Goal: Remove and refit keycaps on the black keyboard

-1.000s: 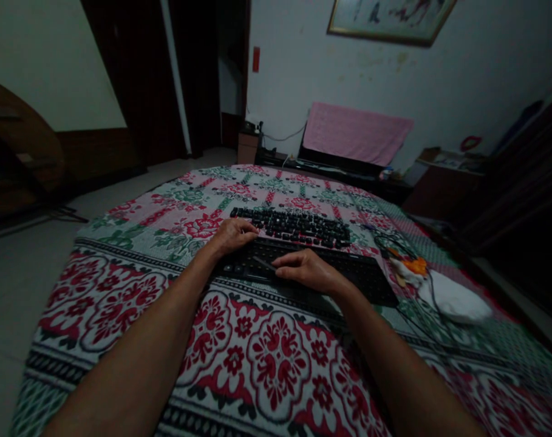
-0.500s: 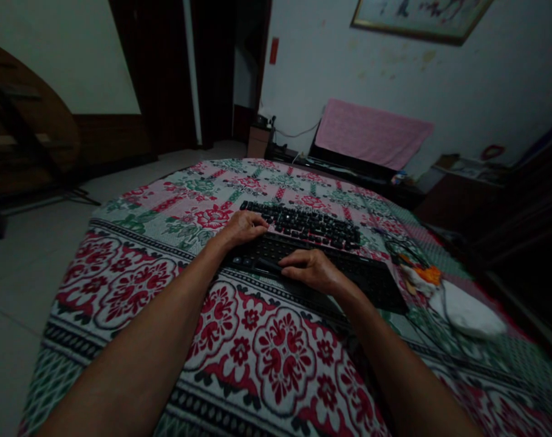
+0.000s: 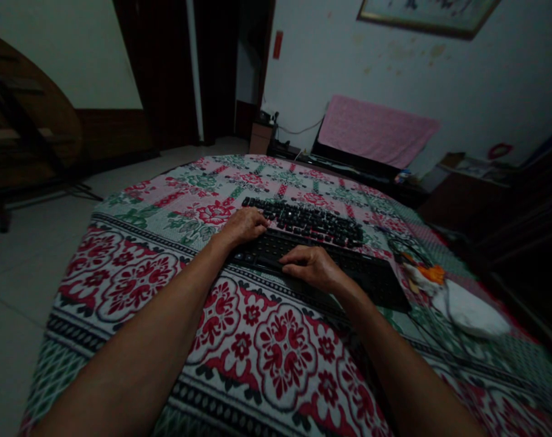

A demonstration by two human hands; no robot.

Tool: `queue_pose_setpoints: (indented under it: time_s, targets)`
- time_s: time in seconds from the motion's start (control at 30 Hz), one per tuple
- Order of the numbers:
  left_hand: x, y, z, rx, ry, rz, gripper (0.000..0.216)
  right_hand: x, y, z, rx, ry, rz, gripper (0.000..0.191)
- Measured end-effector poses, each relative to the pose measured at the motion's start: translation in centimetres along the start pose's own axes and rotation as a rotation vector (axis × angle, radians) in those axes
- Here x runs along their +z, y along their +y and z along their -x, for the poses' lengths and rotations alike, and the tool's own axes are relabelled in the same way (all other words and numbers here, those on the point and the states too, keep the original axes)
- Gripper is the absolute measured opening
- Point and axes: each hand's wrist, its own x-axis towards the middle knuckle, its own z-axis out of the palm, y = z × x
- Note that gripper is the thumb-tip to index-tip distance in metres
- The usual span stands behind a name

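Note:
A black keyboard [image 3: 378,280], its upper area mostly stripped of keycaps, lies on a patterned bedspread. My left hand [image 3: 245,224] is closed over its far left edge, with the fingertips partly hidden. Near the front edge, the thumb and fingers of my right hand [image 3: 313,267] pinch the right end of the long black space bar [image 3: 267,263]. A few keys show at the keyboard's front left corner. Just behind the keyboard, loose black keycaps [image 3: 323,226] lie in rows on the cloth.
The red, green and white bedspread [image 3: 285,352] spreads beneath everything. To the right are a white bag-like item [image 3: 473,309], an orange item [image 3: 433,273] and dark cables. A pink towel [image 3: 378,130] hangs over something at the far wall. A round wooden tabletop [image 3: 25,121] leans at left.
The whole view has shifted slightly as the head moved. The space bar looks a little lower and flatter against the keyboard; both hands keep nearly the same places.

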Motion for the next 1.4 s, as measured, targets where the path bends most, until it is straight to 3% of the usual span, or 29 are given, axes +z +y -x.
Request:
queue_pose_setpoints:
  time_s: [0.33, 0.53, 0.6, 0.67, 0.8, 1.07, 1.4]
  targets:
    - [0.5, -0.5, 0.0, 0.031, -0.073, -0.149, 0.026, 0.1, -0.1, 0.0, -0.004, 0.007, 0.024, 0.019]
    - [-0.4, 0.8, 0.0, 0.041, -0.038, 0.072, 0.023, 0.2, -0.1, 0.1, -0.030, 0.028, 0.041, 0.017]
    - [-1.2, 1.9, 0.1, 0.026, -0.137, 0.236, 0.023, 0.3, -0.1, 0.1, -0.016, 0.031, 0.035, 0.017]
    - [-2.1, 2.9, 0.2, 0.015, -0.322, 0.376, 0.026, 0.3, -0.2, 0.1, -0.009, 0.035, 0.028, 0.018]
    - [-3.1, 4.0, 1.2, 0.015, -0.490, 0.404, 0.028, 0.4, -0.1, 0.2, -0.002, 0.041, 0.020, 0.018]
    - [-2.8, 4.4, 3.5, 0.064, -0.472, 0.348, 0.029, 0.7, -0.1, 0.4, 0.028, 0.090, 0.032, 0.021]
    - [-2.5, 4.6, 3.6, 0.084, -0.443, 0.260, 0.025, -0.6, -0.3, 1.4, -0.067, 0.047, 0.113, 0.024]
